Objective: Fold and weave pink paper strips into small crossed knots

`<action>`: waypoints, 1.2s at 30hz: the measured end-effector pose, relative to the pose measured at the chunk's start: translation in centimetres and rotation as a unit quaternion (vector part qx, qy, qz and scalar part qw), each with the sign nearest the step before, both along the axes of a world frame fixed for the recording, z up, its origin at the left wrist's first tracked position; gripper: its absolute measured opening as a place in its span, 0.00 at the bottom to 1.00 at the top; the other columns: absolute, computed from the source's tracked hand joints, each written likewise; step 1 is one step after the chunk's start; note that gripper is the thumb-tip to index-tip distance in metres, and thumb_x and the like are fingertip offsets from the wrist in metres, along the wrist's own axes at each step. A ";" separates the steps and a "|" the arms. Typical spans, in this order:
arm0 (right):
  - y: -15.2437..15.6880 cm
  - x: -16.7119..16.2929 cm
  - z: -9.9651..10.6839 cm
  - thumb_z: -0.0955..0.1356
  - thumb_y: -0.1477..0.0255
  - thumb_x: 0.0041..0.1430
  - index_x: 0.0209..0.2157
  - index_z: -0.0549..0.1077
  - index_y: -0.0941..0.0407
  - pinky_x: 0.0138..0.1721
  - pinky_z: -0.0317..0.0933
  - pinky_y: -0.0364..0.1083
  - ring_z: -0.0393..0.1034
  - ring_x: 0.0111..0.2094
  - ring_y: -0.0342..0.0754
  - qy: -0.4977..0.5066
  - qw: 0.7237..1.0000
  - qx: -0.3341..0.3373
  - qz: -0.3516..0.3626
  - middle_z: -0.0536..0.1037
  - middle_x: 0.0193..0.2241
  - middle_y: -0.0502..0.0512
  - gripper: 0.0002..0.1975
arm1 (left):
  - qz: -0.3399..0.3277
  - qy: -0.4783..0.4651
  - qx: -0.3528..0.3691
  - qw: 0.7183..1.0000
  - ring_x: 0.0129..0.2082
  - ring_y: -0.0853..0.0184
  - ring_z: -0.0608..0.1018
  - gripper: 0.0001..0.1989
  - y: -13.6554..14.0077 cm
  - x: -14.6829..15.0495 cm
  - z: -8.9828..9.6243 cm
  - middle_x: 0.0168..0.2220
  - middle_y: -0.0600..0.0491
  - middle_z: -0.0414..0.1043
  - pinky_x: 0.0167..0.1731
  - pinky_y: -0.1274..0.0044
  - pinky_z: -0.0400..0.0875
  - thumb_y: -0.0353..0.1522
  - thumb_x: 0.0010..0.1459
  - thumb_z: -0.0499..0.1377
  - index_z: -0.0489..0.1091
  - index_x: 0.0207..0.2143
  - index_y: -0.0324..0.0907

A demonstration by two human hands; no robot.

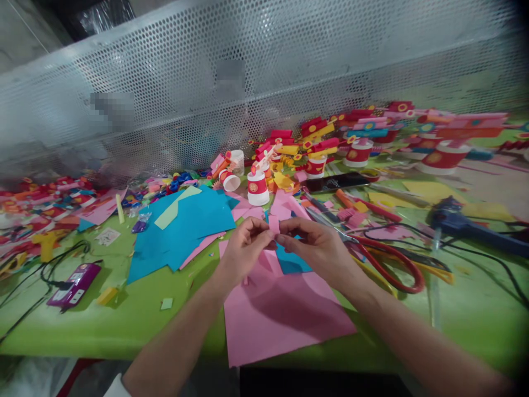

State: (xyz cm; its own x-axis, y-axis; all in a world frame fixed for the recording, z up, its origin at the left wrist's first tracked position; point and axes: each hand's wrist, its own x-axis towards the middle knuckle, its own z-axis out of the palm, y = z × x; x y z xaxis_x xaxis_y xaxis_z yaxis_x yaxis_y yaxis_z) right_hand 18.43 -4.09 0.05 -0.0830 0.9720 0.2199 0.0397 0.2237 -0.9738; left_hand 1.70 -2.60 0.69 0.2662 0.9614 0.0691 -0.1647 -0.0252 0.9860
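Between my two hands is a small strip of pink paper [274, 224], pinched at its edges by the fingertips. My left hand [250, 242] is closed on its left side, and my right hand [314, 242] grips it from the right. Beneath them lies a large sheet of pink paper [285, 325], partly in shadow. A piece of blue paper [292, 262] shows below my right hand. Scissors with red handles [403, 278] rest just right of that hand, their blades pointing away to the left.
Blue sheets [182, 226] cover the left middle of the green table [165, 331]. Paper-cup models [258, 187] line the perforated metal panel [185, 82] behind. At right lie a dark blue glue gun [475, 223] and a black phone [336, 182]; at left, a purple power strip [76, 285] with cables.
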 end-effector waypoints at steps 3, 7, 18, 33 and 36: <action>0.0 -0.1 0.3 0.76 0.61 0.52 0.33 0.78 0.54 0.28 0.63 0.44 0.65 0.27 0.44 0.036 0.999 -0.027 0.024 0.74 0.27 0.49 0.12 | 0.008 0.002 -0.004 1.000 0.29 0.72 0.77 0.10 -0.1 0.0 0.2 0.31 0.57 0.69 0.37 0.75 0.76 0.35 0.55 0.66 0.69 0.33 0.40; 0.1 -0.2 0.5 0.77 0.62 0.48 0.32 0.77 0.54 0.28 0.65 0.44 0.66 0.28 0.43 0.095 0.993 -0.058 0.029 0.73 0.28 0.48 0.13 | 0.011 -0.008 0.000 1.000 0.30 0.72 0.77 0.11 -0.2 -0.1 0.4 0.31 0.56 0.71 0.37 0.75 0.76 0.36 0.53 0.68 0.71 0.33 0.40; 0.2 0.0 0.2 0.78 0.64 0.49 0.32 0.78 0.53 0.29 0.66 0.42 0.69 0.30 0.43 0.133 0.986 -0.083 0.051 0.76 0.32 0.49 0.11 | 0.006 -0.018 0.016 1.000 0.31 0.70 0.78 0.08 -0.3 -0.3 0.3 0.32 0.55 0.73 0.38 0.74 0.78 0.34 0.53 0.68 0.74 0.34 0.41; 0.0 -0.3 0.3 0.77 0.67 0.49 0.31 0.80 0.52 0.32 0.72 0.44 0.71 0.29 0.42 0.148 0.985 -0.085 0.039 0.76 0.29 0.47 0.07 | -0.001 -0.023 0.001 1.000 0.32 0.70 0.79 0.02 -0.5 -0.5 0.5 0.32 0.55 0.72 0.41 0.72 0.78 0.30 0.55 0.62 0.76 0.31 0.41; -0.1 -0.5 0.4 0.76 0.69 0.52 0.31 0.80 0.53 0.34 0.71 0.45 0.71 0.29 0.42 0.109 0.992 -0.055 0.029 0.76 0.28 0.48 0.05 | 0.007 -0.010 0.015 1.000 0.31 0.70 0.77 0.05 -0.5 -0.5 0.4 0.30 0.55 0.71 0.39 0.73 0.78 0.33 0.57 0.64 0.75 0.31 0.41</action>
State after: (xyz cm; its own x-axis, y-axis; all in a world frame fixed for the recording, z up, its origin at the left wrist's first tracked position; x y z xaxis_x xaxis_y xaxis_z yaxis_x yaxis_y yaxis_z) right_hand 17.98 -4.22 0.45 -0.1007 0.9861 0.1320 -0.1838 0.1120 -0.9766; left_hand 1.23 -3.06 1.06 0.2508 0.9625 0.1035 -0.1844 -0.0574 0.9812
